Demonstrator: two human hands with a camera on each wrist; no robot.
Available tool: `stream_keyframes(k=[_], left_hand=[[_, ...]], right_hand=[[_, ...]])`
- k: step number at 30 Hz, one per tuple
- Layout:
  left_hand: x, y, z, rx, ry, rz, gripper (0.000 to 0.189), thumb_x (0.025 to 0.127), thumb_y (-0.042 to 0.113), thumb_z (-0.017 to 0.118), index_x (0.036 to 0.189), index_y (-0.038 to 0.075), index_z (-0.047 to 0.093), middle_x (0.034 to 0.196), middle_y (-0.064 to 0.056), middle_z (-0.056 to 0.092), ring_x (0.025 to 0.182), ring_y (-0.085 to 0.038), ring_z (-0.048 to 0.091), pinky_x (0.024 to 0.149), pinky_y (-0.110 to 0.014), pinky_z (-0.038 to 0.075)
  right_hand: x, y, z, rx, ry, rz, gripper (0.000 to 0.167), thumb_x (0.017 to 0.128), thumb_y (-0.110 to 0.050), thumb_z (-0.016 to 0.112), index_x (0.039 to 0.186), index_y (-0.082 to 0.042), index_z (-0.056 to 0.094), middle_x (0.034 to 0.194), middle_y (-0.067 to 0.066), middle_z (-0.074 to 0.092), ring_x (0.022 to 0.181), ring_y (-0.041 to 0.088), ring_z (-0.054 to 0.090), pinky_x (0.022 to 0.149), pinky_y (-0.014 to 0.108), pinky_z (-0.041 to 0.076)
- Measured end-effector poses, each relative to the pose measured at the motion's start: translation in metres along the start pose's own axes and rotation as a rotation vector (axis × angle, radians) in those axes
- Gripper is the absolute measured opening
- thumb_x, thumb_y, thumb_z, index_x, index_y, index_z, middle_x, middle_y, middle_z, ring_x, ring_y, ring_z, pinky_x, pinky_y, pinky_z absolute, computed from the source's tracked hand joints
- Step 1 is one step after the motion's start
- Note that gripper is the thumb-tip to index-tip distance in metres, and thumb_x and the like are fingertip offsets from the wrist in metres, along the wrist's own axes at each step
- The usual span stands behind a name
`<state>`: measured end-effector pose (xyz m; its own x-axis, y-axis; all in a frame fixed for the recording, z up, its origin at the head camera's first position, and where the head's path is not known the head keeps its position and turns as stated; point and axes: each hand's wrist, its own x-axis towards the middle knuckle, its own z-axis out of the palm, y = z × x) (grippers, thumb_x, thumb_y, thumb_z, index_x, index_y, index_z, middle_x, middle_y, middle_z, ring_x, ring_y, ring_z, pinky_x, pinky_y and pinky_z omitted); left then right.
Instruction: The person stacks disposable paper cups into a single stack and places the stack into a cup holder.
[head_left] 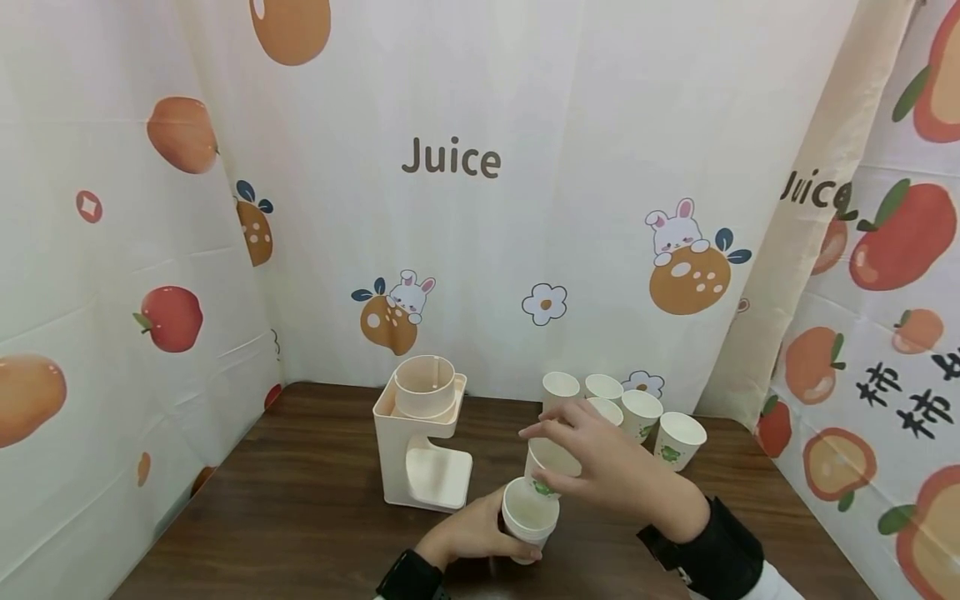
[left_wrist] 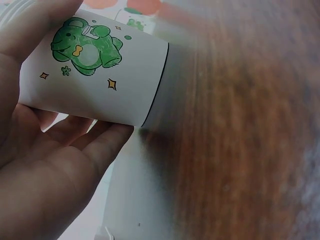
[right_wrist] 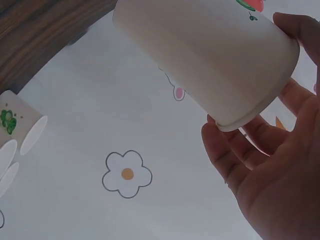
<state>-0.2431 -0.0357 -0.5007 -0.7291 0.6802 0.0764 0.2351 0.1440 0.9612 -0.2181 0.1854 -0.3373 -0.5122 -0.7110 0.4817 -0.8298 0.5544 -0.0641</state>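
Note:
My left hand (head_left: 474,530) grips a small stack of white paper cups (head_left: 528,521), mouths facing up, near the front middle of the table. In the left wrist view, thumb and fingers wrap round the outer cup (left_wrist: 107,97), which bears a green bear print. My right hand (head_left: 611,467) holds another paper cup (head_left: 542,462) by its rim, just behind and above that stack. The right wrist view has this cup (right_wrist: 210,60) between the thumb and fingers, with part of a coloured print at its upper edge.
A cream juicer-like machine (head_left: 397,458) with a round top opening and a low platform stands left of the hands. Several paper cups (head_left: 681,429) stand upright at the back right of the brown wooden table (head_left: 300,492). Fruit-printed curtains (head_left: 480,275) hang behind and at both sides.

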Motion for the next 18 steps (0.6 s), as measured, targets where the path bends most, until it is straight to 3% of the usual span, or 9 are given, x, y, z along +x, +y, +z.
stream_keyframes(k=[7, 18], left_hand=[[0.001, 0.0, -0.001, 0.015, -0.003, -0.027, 0.069, 0.081, 0.022, 0.085, 0.139, 0.028, 0.047, 0.118, 0.012, 0.063, 0.107, -0.009, 0.059, 0.093, -0.036, 0.044], [0.001, 0.001, -0.001, 0.015, 0.0, -0.047, 0.068, 0.081, 0.024, 0.085, 0.139, 0.027, 0.048, 0.117, 0.012, 0.062, 0.106, -0.009, 0.06, 0.093, -0.034, 0.044]], right_hand=[[-0.001, -0.005, 0.008, 0.033, -0.064, -0.011, 0.034, 0.092, -0.038, 0.073, 0.125, -0.032, 0.065, 0.12, -0.01, 0.055, 0.109, 0.01, 0.05, 0.085, 0.032, 0.05], [-0.003, -0.005, 0.024, 0.096, -0.116, -0.013, 0.033, 0.093, -0.037, 0.072, 0.124, -0.028, 0.066, 0.118, -0.013, 0.055, 0.11, 0.007, 0.048, 0.089, 0.031, 0.049]])
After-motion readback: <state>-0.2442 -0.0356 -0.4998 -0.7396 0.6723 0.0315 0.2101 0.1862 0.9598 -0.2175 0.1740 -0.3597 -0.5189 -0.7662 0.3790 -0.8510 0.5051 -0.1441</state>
